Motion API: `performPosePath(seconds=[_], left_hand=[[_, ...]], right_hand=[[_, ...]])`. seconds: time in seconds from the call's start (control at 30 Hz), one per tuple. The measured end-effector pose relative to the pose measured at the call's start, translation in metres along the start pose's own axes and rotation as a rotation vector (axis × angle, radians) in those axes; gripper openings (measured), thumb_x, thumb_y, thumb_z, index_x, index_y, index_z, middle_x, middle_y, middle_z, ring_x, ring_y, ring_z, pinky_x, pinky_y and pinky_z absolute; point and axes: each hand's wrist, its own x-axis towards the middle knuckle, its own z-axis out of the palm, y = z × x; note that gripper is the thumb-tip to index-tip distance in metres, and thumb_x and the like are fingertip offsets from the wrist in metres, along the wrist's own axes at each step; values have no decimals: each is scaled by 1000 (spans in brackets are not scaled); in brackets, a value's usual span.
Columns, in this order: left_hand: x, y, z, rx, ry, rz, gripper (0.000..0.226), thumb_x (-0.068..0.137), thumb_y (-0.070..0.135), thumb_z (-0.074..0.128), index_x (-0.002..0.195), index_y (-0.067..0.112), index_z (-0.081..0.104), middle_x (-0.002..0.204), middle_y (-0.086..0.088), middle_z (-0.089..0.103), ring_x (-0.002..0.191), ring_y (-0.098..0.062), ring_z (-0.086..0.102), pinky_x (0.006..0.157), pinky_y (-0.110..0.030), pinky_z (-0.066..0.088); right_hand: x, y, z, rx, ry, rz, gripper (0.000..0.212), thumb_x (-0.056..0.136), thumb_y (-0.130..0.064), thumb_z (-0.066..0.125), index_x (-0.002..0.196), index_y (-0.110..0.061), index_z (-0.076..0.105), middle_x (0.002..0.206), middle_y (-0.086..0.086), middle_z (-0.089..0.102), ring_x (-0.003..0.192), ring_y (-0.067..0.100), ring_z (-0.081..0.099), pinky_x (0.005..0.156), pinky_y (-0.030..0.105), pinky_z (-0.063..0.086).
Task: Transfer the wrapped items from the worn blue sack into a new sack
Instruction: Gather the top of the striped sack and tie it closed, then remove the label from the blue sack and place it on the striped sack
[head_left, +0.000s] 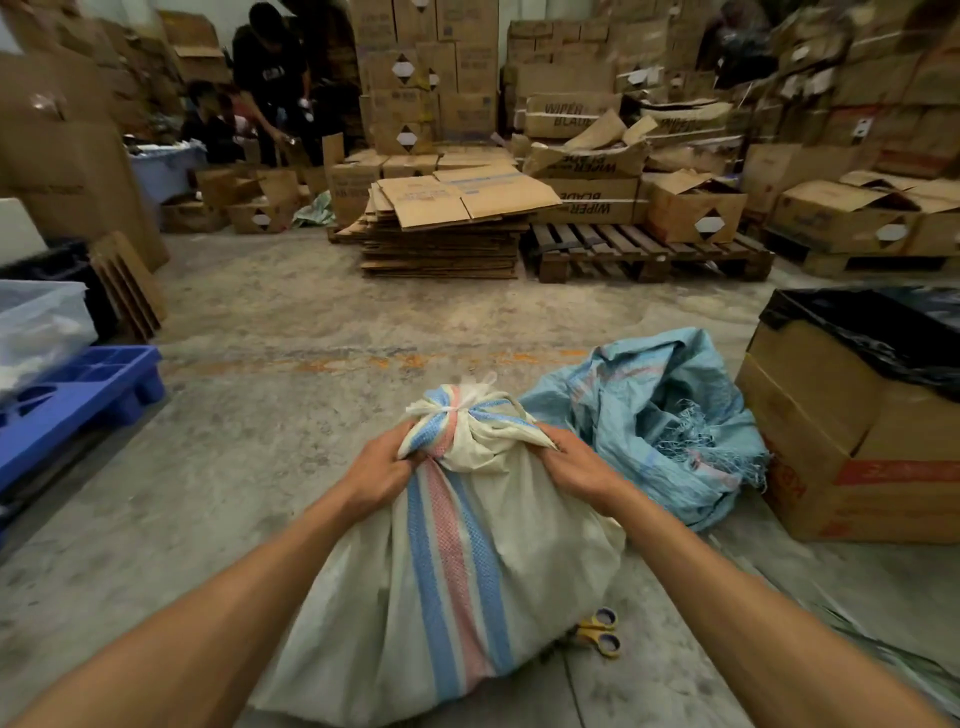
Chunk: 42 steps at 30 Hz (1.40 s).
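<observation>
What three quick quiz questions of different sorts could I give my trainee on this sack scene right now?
1. True or false: the neck of the white striped sack is tied shut.
2. Multiple choice: where does the worn blue sack lie? A) on the wooden pallet B) on the floor to the right of the striped sack C) inside the lined carton
3. Fill in: the yellow-handled ___ lie on the floor by the striped sack's right side.

Key:
1. True; the left hand and right hand each have a grip on fabric just below the knot.
2. B
3. scissors
</observation>
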Motion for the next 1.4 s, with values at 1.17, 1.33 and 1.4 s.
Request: performPosePath(seconds=[1.17, 1.33, 1.4], left_hand=[[44, -82, -10, 518, 167, -47, 83, 73, 36, 52, 150, 31, 21, 149, -2, 22, 143, -25, 16, 114, -62, -3], [51, -53, 20, 698, 192, 143, 59, 70, 39, 51, 126, 25, 58, 139, -10, 43, 136, -31, 31, 111, -65, 15], [55, -38, 41, 790, 204, 189, 43, 63, 36, 59, 102, 25, 71, 132, -14, 54, 135, -37, 34, 108, -69, 7]], right_hand=[[84, -2, 32, -539, -424, 142, 87, 94, -48, 57, 155, -37, -4, 164, -1, 13, 149, 21, 19, 119, 40, 22], [78, -46, -11, -721, -505, 145, 78, 99, -40, 52, 156, -35, -2, 162, 5, 21, 146, 25, 27, 116, 41, 27], [69, -46, -25, -728, -490, 194, 73, 102, -37, 47, 156, -33, -2, 159, 9, 28, 142, 27, 35, 111, 39, 31]])
